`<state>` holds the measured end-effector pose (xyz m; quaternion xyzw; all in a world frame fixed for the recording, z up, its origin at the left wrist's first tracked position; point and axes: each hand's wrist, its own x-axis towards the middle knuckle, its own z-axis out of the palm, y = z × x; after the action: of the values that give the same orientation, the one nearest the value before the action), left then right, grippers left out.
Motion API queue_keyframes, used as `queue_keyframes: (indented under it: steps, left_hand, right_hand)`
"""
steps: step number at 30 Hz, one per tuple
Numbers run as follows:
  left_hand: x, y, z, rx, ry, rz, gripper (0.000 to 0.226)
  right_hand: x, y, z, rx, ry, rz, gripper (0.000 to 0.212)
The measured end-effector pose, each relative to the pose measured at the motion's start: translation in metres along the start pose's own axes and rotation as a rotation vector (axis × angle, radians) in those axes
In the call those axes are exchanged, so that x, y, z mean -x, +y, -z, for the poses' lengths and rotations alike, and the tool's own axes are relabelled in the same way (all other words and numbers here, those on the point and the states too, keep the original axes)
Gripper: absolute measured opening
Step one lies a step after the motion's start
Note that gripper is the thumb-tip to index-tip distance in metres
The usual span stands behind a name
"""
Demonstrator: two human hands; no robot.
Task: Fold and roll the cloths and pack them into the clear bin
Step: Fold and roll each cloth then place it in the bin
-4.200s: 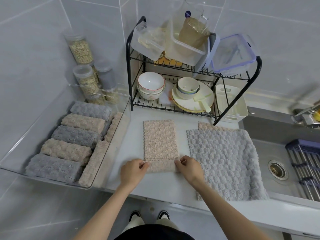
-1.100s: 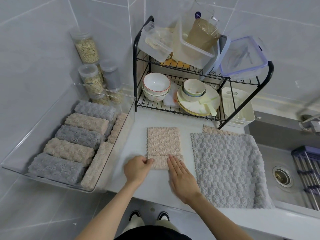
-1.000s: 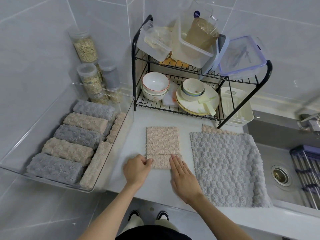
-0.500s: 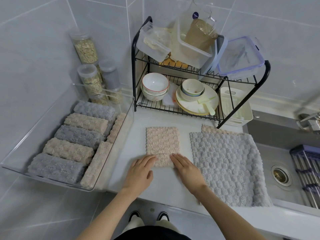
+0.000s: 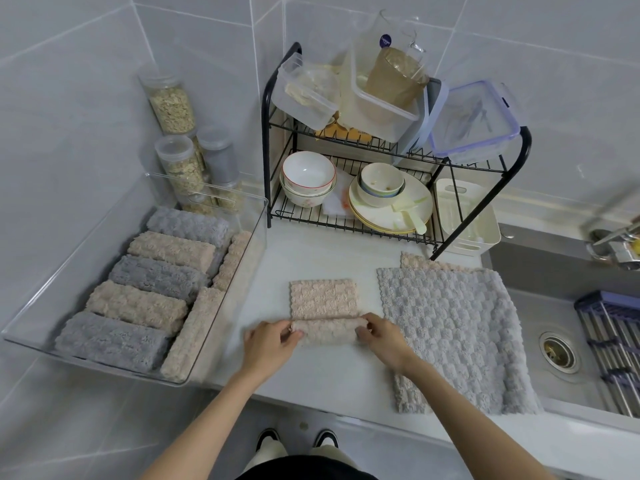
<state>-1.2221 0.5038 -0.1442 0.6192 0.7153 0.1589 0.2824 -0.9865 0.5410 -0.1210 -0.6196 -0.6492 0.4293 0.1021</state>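
My left hand [image 5: 268,344] and right hand [image 5: 381,336], flat a moment ago, now pinch the beige cloth [image 5: 323,315] roll's ends (roughly half rolled), nearly bin-ready.

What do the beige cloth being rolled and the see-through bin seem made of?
Beige cloth: likely plush microfibre or chenille, from its tufted, matte pile. Clear bin: seemingly rigid glossy plastic or acrylic; rolled cloths show through its walls.
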Motion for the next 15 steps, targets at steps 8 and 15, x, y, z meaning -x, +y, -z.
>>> queue_keyframes:
  steps: [8, 15]
  left_hand:
    - [-0.008, 0.012, 0.0, -0.045, -0.05, 0.155, 0.025]
    - [-0.009, 0.018, -0.002, -0.087, 0.013, 0.155, 0.024]
  right_hand:
    - [-0.011, -0.006, -0.012, 0.159, 0.127, -0.208, 0.026]
    - [-0.003, -0.014, -0.035, 0.328, 0.489, -0.161, 0.024]
